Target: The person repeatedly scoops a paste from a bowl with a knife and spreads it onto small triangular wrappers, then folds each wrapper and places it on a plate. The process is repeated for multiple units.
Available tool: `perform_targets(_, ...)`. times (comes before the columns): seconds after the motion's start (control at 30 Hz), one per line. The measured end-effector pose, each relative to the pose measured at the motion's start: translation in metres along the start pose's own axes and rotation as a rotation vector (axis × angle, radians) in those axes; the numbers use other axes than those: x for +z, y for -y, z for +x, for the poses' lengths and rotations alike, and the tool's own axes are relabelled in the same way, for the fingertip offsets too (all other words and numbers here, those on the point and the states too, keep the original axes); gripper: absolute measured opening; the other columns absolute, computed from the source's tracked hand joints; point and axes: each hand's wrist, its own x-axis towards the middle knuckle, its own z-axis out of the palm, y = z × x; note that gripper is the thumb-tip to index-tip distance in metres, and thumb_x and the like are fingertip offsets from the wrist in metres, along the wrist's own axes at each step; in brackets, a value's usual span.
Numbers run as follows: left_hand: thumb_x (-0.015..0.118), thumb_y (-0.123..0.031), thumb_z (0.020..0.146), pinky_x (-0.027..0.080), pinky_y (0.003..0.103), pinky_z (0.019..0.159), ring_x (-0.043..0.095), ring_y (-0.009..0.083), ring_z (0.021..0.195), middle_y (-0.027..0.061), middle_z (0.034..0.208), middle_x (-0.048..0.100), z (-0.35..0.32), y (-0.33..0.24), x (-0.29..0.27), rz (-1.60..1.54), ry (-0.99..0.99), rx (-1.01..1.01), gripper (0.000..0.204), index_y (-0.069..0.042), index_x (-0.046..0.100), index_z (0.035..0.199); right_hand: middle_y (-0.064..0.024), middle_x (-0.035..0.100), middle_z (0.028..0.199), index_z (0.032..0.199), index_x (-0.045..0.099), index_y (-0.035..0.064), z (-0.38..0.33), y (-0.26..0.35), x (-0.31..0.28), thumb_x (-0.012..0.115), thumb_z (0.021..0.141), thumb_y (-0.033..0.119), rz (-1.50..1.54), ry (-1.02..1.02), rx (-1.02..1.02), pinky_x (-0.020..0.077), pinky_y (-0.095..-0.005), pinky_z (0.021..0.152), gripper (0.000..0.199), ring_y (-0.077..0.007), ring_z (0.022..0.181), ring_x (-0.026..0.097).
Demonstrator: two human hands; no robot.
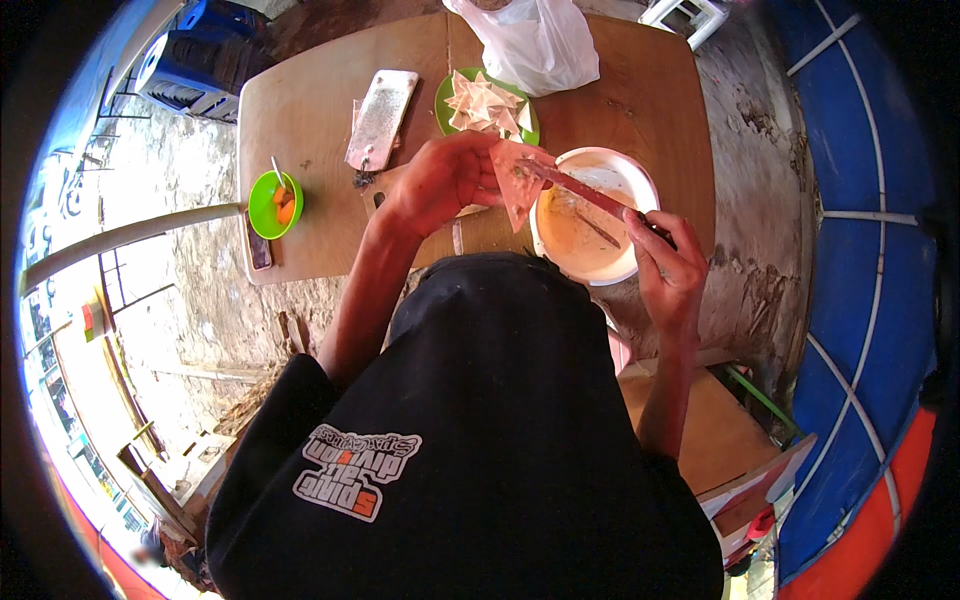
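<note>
My left hand holds a thin triangular pastry sheet up over the wooden table, pinched at its top corner. My right hand grips a knife whose blade lies across the sheet, smeared with paste. Just beneath sits a white bowl with orange-brown paste inside. A green plate stacked with folded triangular pastries stands just beyond my left hand.
A metal grater lies left of the green plate. A small green bowl with orange pieces and a spoon sits by the table's left edge, next to a phone. A white plastic bag rests at the far edge. Blue crates stand beyond.
</note>
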Motion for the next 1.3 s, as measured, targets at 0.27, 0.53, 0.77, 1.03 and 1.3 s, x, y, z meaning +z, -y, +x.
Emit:
perform_targets(0.27, 0.041, -0.025, 0.098, 0.053, 0.043, 0.091, 0.067, 0.028, 0.099, 0.0178, 0.111, 0.066, -0.006, -0.002, 0.015, 0.141, -0.081, -0.033, 0.037, 0.004, 0.057, 0.114, -0.0081, 0.063, 0.093, 0.108, 0.072, 0.0074, 0.005, 0.001, -0.001, 0.066, 0.081, -0.005, -0.066, -0.002, -0.06, 0.0493, -0.0316, 0.073, 0.03, -0.0218, 0.083, 0.06)
perform_targets(0.53, 0.041, -0.026, 0.099, 0.05, 0.042, 0.095, 0.066, 0.0283, 0.099, 0.018, 0.113, 0.065, -0.006, 0.0, 0.013, 0.117, -0.106, -0.012, 0.039, 0.005, 0.056, 0.118, -0.0085, 0.064, 0.094, 0.11, 0.071, 0.0093, 0.001, 0.002, 0.001, 0.066, 0.083, 0.001, 0.07, -0.018, 0.133, 0.0495, -0.0323, 0.074, 0.029, -0.0212, 0.084, 0.062)
perform_targets(0.77, 0.041, -0.028, 0.099, 0.05, 0.041, 0.095, 0.066, 0.0283, 0.101, 0.0185, 0.113, 0.065, -0.003, 0.003, 0.011, 0.101, -0.101, 0.063, 0.041, 0.005, 0.054, 0.121, -0.0083, 0.064, 0.094, 0.11, 0.071, 0.0076, -0.003, 0.002, -0.003, 0.065, 0.085, 0.0, 0.048, 0.035, 0.12, 0.0493, -0.0304, 0.074, 0.027, -0.0198, 0.083, 0.062)
perform_targets(1.03, 0.041, -0.024, 0.098, 0.052, 0.042, 0.094, 0.066, 0.0291, 0.101, 0.0191, 0.112, 0.065, 0.001, 0.002, 0.0, -0.005, -0.078, 0.05, 0.036, 0.004, 0.055, 0.116, -0.0072, 0.064, 0.095, 0.11, 0.072, 0.0119, -0.008, -0.003, -0.006, 0.067, 0.081, 0.001, 0.033, -0.014, 0.098, 0.0486, -0.0341, 0.075, 0.032, -0.0228, 0.085, 0.061)
perform_targets(1.3, 0.038, -0.021, 0.099, 0.056, 0.034, 0.083, 0.068, 0.025, 0.091, 0.0193, 0.104, 0.068, -0.001, 0.002, 0.004, -0.086, -0.039, 0.016, 0.035, 0.005, 0.055, 0.114, -0.0063, 0.063, 0.095, 0.11, 0.072, 0.0143, -0.003, -0.007, -0.003, 0.068, 0.076, 0.0, -0.157, -0.069, -0.117, 0.0472, -0.0365, 0.073, 0.037, -0.0243, 0.083, 0.059)
